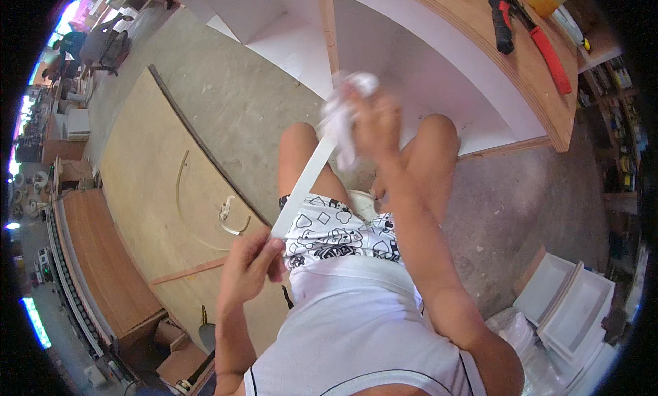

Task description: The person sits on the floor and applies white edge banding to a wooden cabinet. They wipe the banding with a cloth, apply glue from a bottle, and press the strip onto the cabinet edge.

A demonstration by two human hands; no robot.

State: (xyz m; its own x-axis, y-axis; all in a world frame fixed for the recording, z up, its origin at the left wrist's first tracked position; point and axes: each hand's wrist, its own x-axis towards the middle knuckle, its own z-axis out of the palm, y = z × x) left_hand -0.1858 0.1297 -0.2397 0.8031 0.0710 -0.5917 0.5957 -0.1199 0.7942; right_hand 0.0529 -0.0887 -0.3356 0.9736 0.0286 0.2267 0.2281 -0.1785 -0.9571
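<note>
A flat white strip (306, 180) runs slanting above my lap. Its near end is pinched between the thumb and fingers of my left hand (252, 264), beside my left hip. My right hand (377, 125), smeared by motion, is closed on a crumpled white cloth (336, 125) at the strip's far end. The cloth hides that end, so whether it wraps round the strip I cannot tell. Just beyond my knees stands a white cabinet (439, 88) with open compartments and raw plywood edges, and the cloth is in front of its upright divider (329, 36).
Pliers with red and black handles (504, 29) lie on the cabinet's wooden top (473, 12). A large plywood panel (147, 163) on the left bears a curved strip and a small white piece (227, 207). White drawer-like boxes (572, 303) sit at right. Bare concrete floor (226, 74) shows between.
</note>
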